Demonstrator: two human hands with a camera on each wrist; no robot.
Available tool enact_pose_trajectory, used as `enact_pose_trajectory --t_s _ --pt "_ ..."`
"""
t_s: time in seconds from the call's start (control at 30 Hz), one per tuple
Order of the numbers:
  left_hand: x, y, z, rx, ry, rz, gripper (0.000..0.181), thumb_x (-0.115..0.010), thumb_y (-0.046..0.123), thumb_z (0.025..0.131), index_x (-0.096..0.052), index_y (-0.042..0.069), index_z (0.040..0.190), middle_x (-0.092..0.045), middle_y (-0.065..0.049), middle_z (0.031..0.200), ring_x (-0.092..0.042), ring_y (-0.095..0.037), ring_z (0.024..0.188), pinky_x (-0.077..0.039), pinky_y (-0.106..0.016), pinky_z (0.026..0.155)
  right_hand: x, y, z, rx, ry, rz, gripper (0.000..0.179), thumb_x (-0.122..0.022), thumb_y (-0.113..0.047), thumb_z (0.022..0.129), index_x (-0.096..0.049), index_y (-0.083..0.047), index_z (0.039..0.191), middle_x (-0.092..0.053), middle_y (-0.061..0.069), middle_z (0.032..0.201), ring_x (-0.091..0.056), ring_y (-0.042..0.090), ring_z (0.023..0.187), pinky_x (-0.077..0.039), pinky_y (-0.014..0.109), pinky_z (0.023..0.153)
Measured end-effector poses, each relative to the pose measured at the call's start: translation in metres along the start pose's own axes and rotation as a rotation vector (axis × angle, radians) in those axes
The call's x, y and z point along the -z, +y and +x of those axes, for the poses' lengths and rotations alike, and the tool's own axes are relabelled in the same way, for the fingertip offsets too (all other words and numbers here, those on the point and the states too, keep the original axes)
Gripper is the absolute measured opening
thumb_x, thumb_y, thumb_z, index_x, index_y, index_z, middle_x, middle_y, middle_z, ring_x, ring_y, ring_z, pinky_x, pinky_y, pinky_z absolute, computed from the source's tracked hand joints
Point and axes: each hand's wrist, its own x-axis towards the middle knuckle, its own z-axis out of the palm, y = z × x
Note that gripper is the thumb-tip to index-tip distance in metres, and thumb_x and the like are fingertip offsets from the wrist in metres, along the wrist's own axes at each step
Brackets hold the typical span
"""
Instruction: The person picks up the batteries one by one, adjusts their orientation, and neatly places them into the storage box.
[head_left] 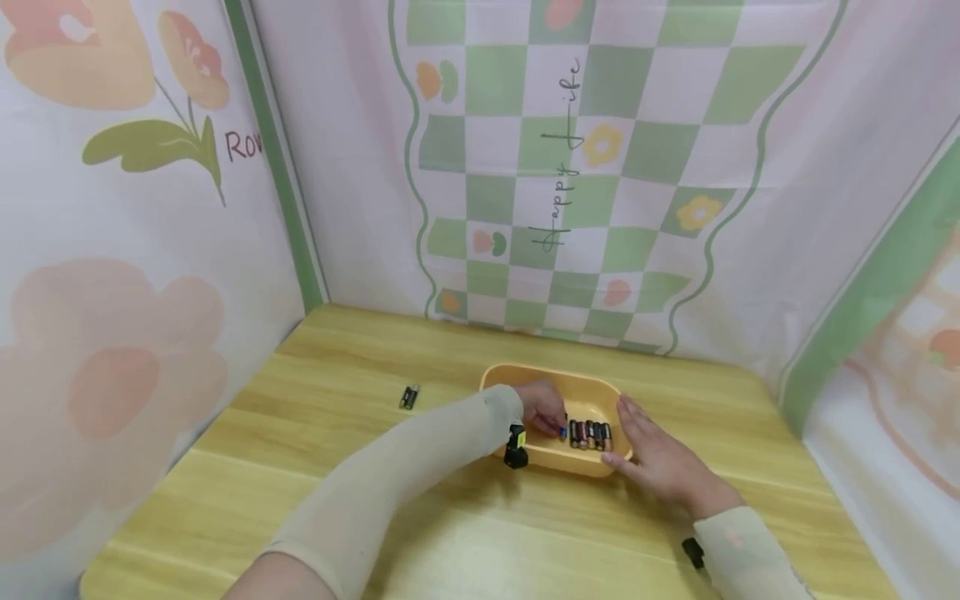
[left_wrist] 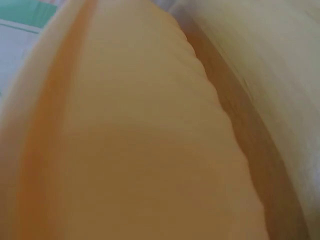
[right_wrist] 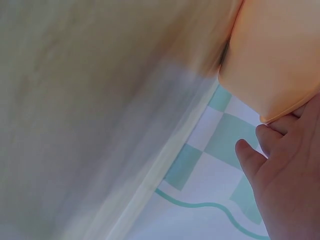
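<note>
A yellow-orange plastic box [head_left: 551, 461] stands on the table, in front of the back curtain. Inside it, several batteries [head_left: 590, 434] lie side by side in a row near the right end. My left hand [head_left: 543, 406] reaches down into the box, its fingers pinching a battery with a blue end [head_left: 562, 432] just left of that row; most of this battery is hidden. My right hand [head_left: 663, 458] grips the right end of the box, thumb at the near rim. In the right wrist view, fingers [right_wrist: 272, 137] lie against the box wall [right_wrist: 280, 60]. The box wall [left_wrist: 150, 125] fills most of the left wrist view.
Two dark batteries [head_left: 408, 397] lie together on the wooden table [head_left: 480, 542], left of the box. Printed curtains [head_left: 345, 167] hang along the back and sides of the table. A small black camera [head_left: 516, 447] sits on the left wrist, close over the near rim.
</note>
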Motion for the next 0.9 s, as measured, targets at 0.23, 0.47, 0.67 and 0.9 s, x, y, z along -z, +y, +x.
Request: enact_pose_trajectory --t_s 0.23,0.47,0.67,0.9 --pt "-0.003 0.000 -0.010 -0.034 0.008 0.051 0.010 -0.060 -0.017 0.077 -0.063 -0.010 0.071 -0.064 -0.019 0.073 -0.058 -0.022 0.056 -0.058 -0.029 0.057 -0.001 -0.001 -0.002 0.000 0.004 0.002 0.090 -0.050 -0.055 0.097 -0.009 0.001 0.154 -0.002 0.013 0.161 -0.015 0.039 0.143 -0.024 0.055 0.113" --pt "-0.007 0.001 -0.005 -0.070 0.042 0.107 0.018 -0.061 -0.018 0.076 -0.060 -0.005 0.063 -0.062 -0.015 0.065 -0.059 -0.023 0.055 -0.058 -0.030 0.054 0.002 -0.001 0.000 -0.009 -0.005 0.006 0.090 -0.049 -0.055 0.097 -0.009 0.001 0.154 0.000 0.012 0.161 -0.014 0.038 0.144 -0.024 0.055 0.113" --pt "-0.008 0.002 0.000 -0.048 0.064 0.207 0.017 -0.062 -0.015 0.076 -0.062 -0.004 0.064 -0.066 -0.015 0.069 -0.061 -0.022 0.054 -0.056 -0.028 0.051 0.002 -0.001 0.000 -0.014 -0.005 0.009 0.090 -0.049 -0.057 0.096 -0.009 0.000 0.154 0.000 0.011 0.161 -0.014 0.037 0.144 -0.024 0.054 0.114" --pt "-0.011 0.004 0.006 -0.003 0.095 0.256 0.010 -0.064 -0.014 0.074 -0.066 -0.006 0.070 -0.067 -0.016 0.074 -0.063 -0.023 0.055 -0.057 -0.029 0.051 0.001 -0.001 0.000 -0.010 -0.009 0.007 0.090 -0.049 -0.056 0.097 -0.008 0.001 0.154 -0.001 0.012 0.161 -0.015 0.039 0.143 -0.024 0.055 0.113"
